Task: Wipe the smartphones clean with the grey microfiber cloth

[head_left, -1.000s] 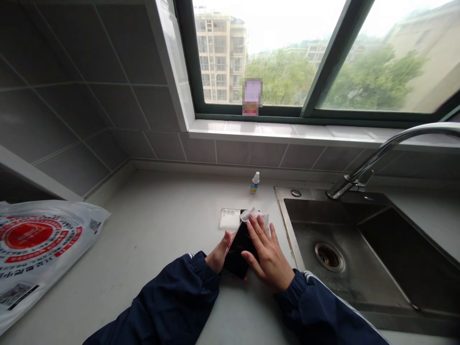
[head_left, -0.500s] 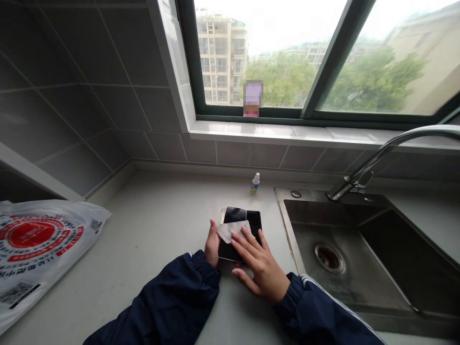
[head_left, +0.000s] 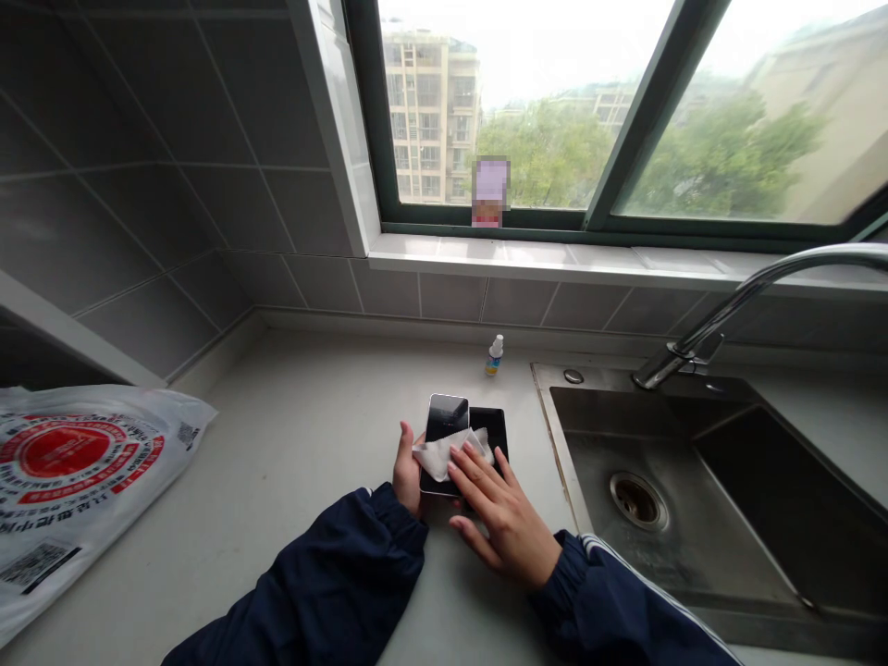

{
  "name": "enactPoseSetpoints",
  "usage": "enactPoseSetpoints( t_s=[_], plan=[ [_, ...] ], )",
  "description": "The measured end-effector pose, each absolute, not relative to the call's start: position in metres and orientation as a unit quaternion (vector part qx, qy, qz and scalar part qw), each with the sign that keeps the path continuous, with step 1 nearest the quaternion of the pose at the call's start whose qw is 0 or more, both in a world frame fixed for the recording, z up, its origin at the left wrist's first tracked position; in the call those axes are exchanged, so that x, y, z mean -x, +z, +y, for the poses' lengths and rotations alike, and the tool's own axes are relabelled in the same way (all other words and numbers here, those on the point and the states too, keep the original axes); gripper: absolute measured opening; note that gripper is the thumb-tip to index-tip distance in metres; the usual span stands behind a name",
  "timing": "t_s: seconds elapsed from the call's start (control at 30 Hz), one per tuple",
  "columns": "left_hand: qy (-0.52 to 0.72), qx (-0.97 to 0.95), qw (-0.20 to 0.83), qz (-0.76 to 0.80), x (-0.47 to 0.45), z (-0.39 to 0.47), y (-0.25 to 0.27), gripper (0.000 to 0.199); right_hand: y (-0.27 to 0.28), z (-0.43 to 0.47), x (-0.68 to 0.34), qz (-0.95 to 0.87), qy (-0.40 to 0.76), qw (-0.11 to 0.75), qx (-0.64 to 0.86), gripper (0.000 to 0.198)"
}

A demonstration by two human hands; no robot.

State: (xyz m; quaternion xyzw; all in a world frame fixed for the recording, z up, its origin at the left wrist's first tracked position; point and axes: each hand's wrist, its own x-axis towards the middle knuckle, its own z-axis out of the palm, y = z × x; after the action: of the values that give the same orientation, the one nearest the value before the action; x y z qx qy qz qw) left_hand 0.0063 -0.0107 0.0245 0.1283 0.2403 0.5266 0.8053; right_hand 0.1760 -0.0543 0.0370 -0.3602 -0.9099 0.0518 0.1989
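Observation:
In the head view my left hand grips the left side of a smartphone, thumb up along its edge. A crumpled white cloth lies across the middle of the dark screen. Fingers outstretched, my right hand lies flat on the cloth and presses it against the phone. A second dark, flat device shows behind and to the right of the phone, partly covered; its kind is unclear. The fingers of my left hand under the phone are mostly hidden.
A small white-capped bottle stands upright beyond the phone. To the right is a steel sink with a curved faucet. A printed plastic bag lies at the left on the pale counter, below a window.
The phone has shifted slightly left and tilted. The cloth has slid lower on the screen and bunched up, with my right hand still on it.

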Motion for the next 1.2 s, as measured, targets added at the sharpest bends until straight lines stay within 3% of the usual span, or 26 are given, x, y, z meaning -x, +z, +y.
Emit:
enactPoseSetpoints(
  t_s=[0.2, 0.5, 0.93, 1.2],
  plan=[
    [0.511, -0.17, 0.821, 0.192, -0.011, -0.014, 0.02, 0.076, 0.031, -0.05, -0.178, -0.889, 0.044, 0.198, 0.41, 0.067],
    [0.386, -0.273, 0.868, 0.154, -0.007, -0.02, 0.008, 0.078, 0.027, -0.042, -0.186, -0.828, 0.043, 0.265, 0.492, 0.07],
    [0.518, -0.171, 0.816, 0.192, -0.015, -0.017, 0.022, 0.077, 0.029, -0.051, -0.179, -0.88, 0.059, 0.209, 0.422, 0.064],
    [0.504, -0.174, 0.826, 0.181, -0.017, -0.017, 0.019, 0.078, 0.031, -0.054, -0.177, -0.891, 0.053, 0.219, 0.394, 0.062]
  ],
)
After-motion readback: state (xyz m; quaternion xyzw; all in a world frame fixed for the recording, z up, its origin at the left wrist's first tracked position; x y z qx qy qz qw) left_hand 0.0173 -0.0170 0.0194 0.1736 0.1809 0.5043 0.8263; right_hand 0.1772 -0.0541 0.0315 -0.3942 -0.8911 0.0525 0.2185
